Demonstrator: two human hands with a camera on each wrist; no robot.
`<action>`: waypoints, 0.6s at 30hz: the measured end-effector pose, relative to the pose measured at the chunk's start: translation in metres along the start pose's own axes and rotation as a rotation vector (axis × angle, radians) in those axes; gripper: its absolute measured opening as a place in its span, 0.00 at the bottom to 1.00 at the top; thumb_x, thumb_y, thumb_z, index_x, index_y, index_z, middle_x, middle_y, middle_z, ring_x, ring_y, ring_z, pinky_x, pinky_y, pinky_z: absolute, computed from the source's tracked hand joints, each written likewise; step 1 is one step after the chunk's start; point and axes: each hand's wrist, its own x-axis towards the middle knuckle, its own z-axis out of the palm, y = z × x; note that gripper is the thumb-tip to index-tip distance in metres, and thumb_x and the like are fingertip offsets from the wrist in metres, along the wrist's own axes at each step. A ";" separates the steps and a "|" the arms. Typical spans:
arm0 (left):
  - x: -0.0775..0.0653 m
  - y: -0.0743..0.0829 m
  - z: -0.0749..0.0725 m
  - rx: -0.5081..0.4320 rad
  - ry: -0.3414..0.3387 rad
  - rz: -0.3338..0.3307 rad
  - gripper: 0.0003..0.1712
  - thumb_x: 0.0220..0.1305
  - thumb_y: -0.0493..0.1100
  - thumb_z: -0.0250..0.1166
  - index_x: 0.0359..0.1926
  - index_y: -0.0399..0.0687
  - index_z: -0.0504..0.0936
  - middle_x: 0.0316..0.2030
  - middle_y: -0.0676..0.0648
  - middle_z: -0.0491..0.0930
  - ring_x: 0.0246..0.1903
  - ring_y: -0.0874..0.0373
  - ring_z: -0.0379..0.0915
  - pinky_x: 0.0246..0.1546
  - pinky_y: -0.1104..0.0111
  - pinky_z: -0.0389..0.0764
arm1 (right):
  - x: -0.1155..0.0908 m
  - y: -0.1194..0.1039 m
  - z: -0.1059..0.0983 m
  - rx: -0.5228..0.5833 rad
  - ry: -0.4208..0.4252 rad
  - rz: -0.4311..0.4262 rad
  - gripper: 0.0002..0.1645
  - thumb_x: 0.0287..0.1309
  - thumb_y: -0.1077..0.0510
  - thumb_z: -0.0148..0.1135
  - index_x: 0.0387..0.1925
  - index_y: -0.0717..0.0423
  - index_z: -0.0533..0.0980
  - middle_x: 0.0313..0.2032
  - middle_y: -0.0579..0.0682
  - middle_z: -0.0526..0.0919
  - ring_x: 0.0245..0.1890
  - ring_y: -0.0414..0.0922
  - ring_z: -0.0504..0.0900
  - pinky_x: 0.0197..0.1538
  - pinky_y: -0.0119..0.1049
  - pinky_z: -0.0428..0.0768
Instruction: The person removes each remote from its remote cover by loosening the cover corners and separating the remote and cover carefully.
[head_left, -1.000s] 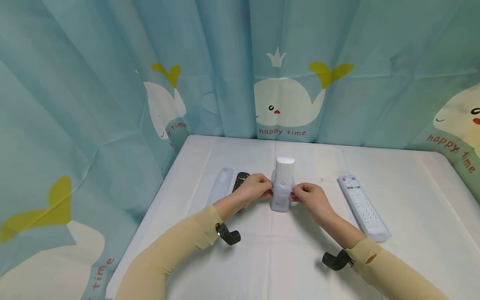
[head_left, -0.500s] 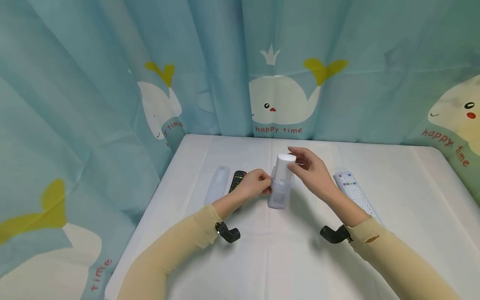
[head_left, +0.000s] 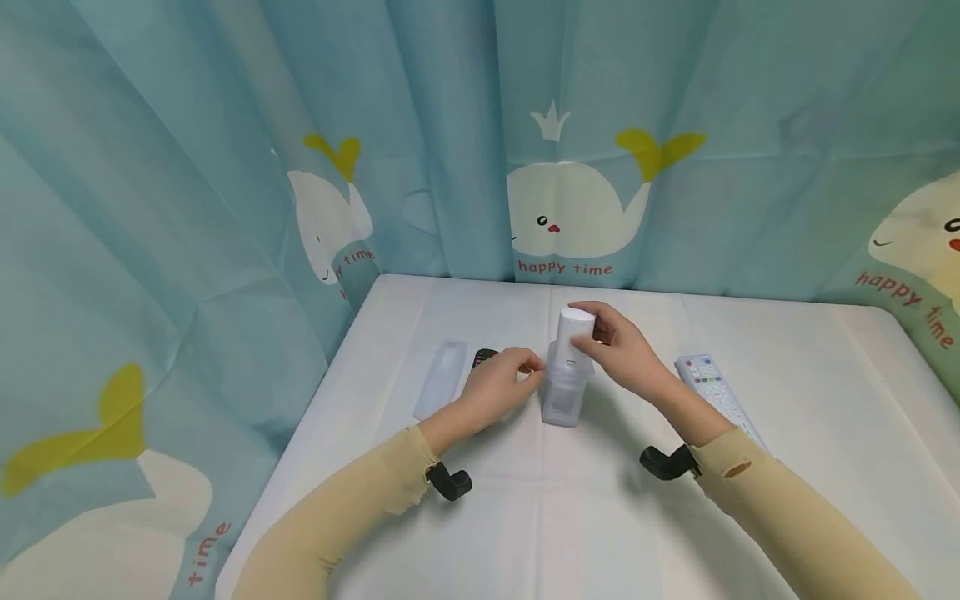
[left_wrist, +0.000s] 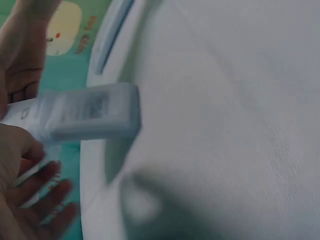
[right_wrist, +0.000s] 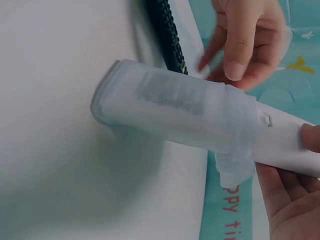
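Observation:
A white remote control [head_left: 573,337] stands nearly upright, its lower part inside a translucent silicone cover [head_left: 562,400]. My right hand [head_left: 628,354] grips the bare upper end between thumb and fingers. In the right wrist view, the cover [right_wrist: 175,107] is bunched up around the middle of the remote control [right_wrist: 282,135]. Beside the cover's left side is my left hand [head_left: 498,387], its fingers loosely bent and apart in the left wrist view, with nothing held. The button side of the remote control is hidden.
Left of my left hand, a black remote control [head_left: 485,357] lies partly hidden, with a translucent cover [head_left: 442,377] beyond it. A covered white remote control [head_left: 712,387] lies to the right, partly behind my right forearm. A patterned curtain [head_left: 450,167] hangs behind the white table [head_left: 600,517].
My right hand has moved up from the cover's edge to the top of the remote control and grips it. My left hand has let go of the cover.

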 end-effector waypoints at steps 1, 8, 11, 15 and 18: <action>0.000 0.000 0.001 0.057 0.033 0.050 0.09 0.73 0.50 0.63 0.49 0.57 0.85 0.49 0.57 0.82 0.49 0.61 0.78 0.45 0.65 0.80 | 0.001 0.000 0.000 0.006 -0.003 0.000 0.32 0.72 0.60 0.62 0.73 0.55 0.65 0.59 0.59 0.78 0.53 0.53 0.79 0.50 0.38 0.81; 0.006 -0.003 0.011 0.301 0.212 0.347 0.05 0.69 0.45 0.69 0.44 0.57 0.86 0.47 0.56 0.80 0.47 0.58 0.76 0.42 0.67 0.79 | 0.012 0.004 -0.004 -0.002 0.032 0.068 0.34 0.68 0.56 0.67 0.73 0.53 0.68 0.49 0.58 0.80 0.47 0.49 0.81 0.47 0.44 0.83; 0.010 -0.004 0.015 0.321 0.235 0.381 0.05 0.68 0.46 0.70 0.44 0.57 0.86 0.46 0.56 0.80 0.46 0.58 0.76 0.42 0.68 0.79 | 0.016 0.007 -0.006 0.020 0.050 0.126 0.37 0.66 0.55 0.69 0.73 0.52 0.69 0.47 0.60 0.80 0.45 0.47 0.81 0.46 0.41 0.84; 0.014 -0.002 0.020 0.340 0.230 0.397 0.06 0.68 0.48 0.70 0.45 0.59 0.87 0.46 0.56 0.80 0.45 0.59 0.75 0.43 0.68 0.78 | 0.020 0.006 -0.008 0.078 0.068 0.193 0.38 0.66 0.54 0.70 0.74 0.53 0.68 0.56 0.63 0.81 0.49 0.47 0.82 0.45 0.36 0.85; 0.017 0.001 0.023 0.344 0.233 0.423 0.06 0.70 0.49 0.69 0.45 0.58 0.88 0.45 0.57 0.80 0.44 0.60 0.75 0.42 0.68 0.78 | 0.023 0.005 -0.007 0.090 0.090 0.233 0.38 0.65 0.54 0.71 0.73 0.55 0.69 0.58 0.63 0.80 0.49 0.47 0.83 0.45 0.37 0.86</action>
